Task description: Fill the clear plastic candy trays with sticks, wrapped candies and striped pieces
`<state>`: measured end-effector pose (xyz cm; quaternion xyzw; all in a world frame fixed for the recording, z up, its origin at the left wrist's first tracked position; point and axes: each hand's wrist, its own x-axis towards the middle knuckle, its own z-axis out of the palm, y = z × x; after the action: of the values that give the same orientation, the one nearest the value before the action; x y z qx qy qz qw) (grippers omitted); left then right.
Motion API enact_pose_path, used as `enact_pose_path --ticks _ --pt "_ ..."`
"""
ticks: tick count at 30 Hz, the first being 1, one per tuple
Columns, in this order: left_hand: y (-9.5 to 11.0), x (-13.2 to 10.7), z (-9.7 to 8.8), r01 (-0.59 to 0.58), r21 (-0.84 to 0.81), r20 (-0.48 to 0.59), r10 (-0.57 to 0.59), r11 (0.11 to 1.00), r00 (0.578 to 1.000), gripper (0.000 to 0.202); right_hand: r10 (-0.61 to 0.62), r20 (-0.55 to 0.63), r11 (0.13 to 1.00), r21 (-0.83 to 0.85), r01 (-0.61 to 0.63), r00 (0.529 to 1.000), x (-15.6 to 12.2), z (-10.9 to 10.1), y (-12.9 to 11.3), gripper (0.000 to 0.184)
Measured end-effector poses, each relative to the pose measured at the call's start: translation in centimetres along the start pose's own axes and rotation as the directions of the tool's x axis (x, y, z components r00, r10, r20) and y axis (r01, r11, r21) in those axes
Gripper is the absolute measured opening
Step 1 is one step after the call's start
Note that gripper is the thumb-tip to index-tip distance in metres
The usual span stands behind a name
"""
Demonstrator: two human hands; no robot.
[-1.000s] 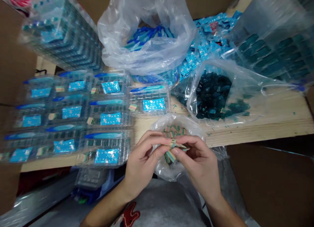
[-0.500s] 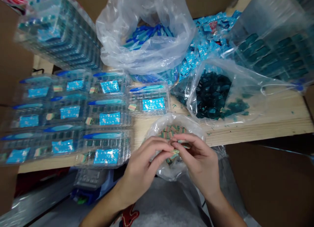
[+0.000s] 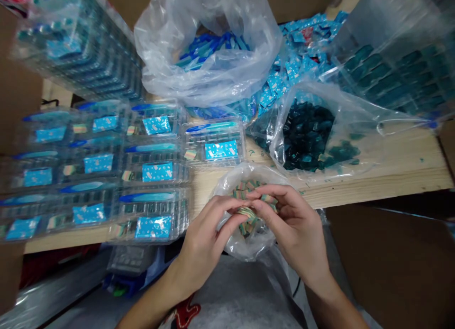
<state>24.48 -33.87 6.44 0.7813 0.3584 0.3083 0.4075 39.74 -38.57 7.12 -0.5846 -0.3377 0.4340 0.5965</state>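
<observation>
My left hand (image 3: 208, 236) is closed in a pinch on a small stack of striped squares (image 3: 246, 212), with pink, cream and green bands. Close against it, my right hand (image 3: 300, 234) is also closed, and a striped square (image 3: 267, 198) shows between its thumb and fingers. The fingertips of both hands meet over an open clear bag (image 3: 234, 248) of the same squares, which hides part of its contents. Just beyond the bag, a clear blister tray (image 3: 215, 164) holds a blue pen, a patterned blue sachet and a striped square.
Several filled trays (image 3: 154, 205) cover the left side, with a tall tray stack (image 3: 88, 59) behind them. A large bag (image 3: 159, 77) of blue pens, scattered blue sachets (image 3: 293, 68), a bag of dark teal pieces (image 3: 307, 134) and more clear trays (image 3: 394, 77) stand around the wooden table (image 3: 401, 168).
My right hand has shifted slightly right and its fingertips have parted a little from the left ones. The stack of striped squares in my left hand shows more clearly.
</observation>
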Motion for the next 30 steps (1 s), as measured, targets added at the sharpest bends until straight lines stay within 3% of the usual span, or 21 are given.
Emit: enact_pose_path --ticks 4,8,15,19,21,23,26,30 --pt "0.2 0.3 -0.1 0.097 -0.135 -0.081 -0.108 0.986 0.991 0.007 0.057 -0.001 0.995 0.083 -0.057 0.998 0.0 -0.3 0.0 0.01" --pt "0.1 0.5 -0.1 0.182 -0.23 -0.174 -0.224 0.956 0.959 0.003 0.101 0.108 0.986 0.121 -0.114 0.989 -0.4 -0.5 0.1 0.012" --pt "-0.6 -0.1 0.0 -0.073 -0.075 -0.232 0.054 0.994 0.971 0.02 0.011 0.12 0.999 0.05 -0.017 0.993 -0.6 -0.3 -0.2 0.02" --pt "-0.7 -0.5 0.1 -0.127 -0.038 -0.222 0.116 0.991 0.968 0.031 -0.047 0.159 0.999 0.015 0.045 0.986 -0.6 -0.3 -0.3 0.027" --pt "-0.7 -0.4 0.2 -0.079 -0.105 -0.242 0.052 0.991 0.969 0.03 -0.001 0.181 0.998 0.056 -0.01 0.984 -0.6 -0.4 -0.3 0.025" --pt "-0.7 -0.3 0.2 0.038 -0.203 -0.261 -0.091 0.978 0.961 0.024 0.075 0.213 0.99 0.101 -0.098 0.974 -0.7 -0.7 -0.1 0.026" --pt "-0.6 0.0 0.1 0.18 -0.294 -0.238 -0.255 0.938 0.937 0.015 0.129 0.274 0.982 0.096 -0.161 0.953 -1.0 -1.2 0.1 0.038" --pt "-0.2 0.1 -0.2 0.179 -0.311 -0.129 -0.229 0.933 0.965 0.012 0.097 0.296 0.99 0.073 -0.124 0.95 -1.4 -1.5 0.5 0.046"
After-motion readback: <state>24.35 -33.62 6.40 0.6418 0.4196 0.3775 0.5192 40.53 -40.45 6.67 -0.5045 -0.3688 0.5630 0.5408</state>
